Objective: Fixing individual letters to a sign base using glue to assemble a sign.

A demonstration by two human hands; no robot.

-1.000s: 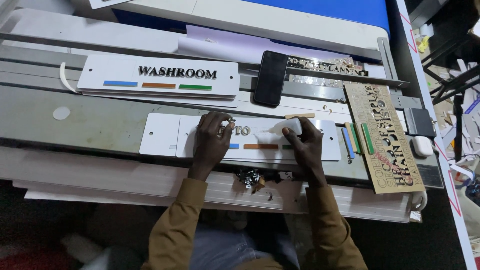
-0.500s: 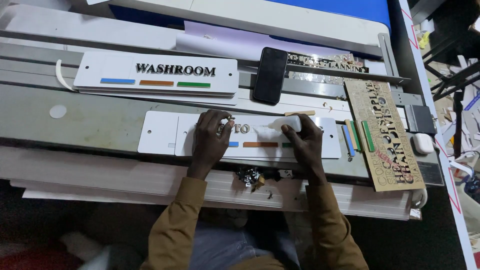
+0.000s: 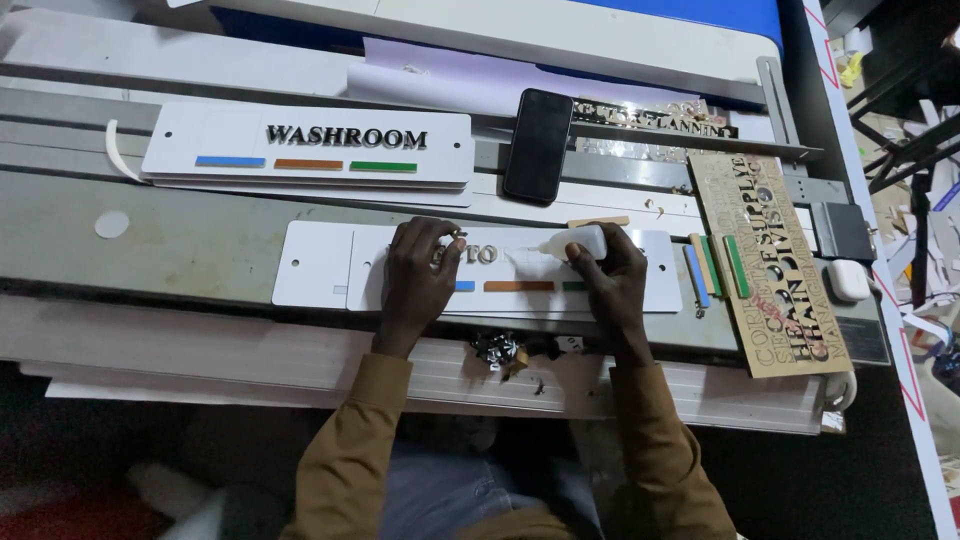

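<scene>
Gluing raised letters onto the white sign plate (image 3: pixel 320 275) lying across the counter (image 3: pixel 180 240), by the look of it. Left hand (image 3: pixel 420 275) pressing flat, fingers spread over the plate beside the metallic letters (image 3: pixel 478 254). Right hand (image 3: pixel 612 280) closing around a small white squeeze bottle (image 3: pixel 575 243), nozzle pointing left over the plate. Calling next for a steady, sparing squeeze and exact letter alignment.

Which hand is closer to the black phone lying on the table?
The right hand. It sits just below and slightly right of the black phone, holding a small white bottle. The left hand rests farther away, below and left of it.
</scene>
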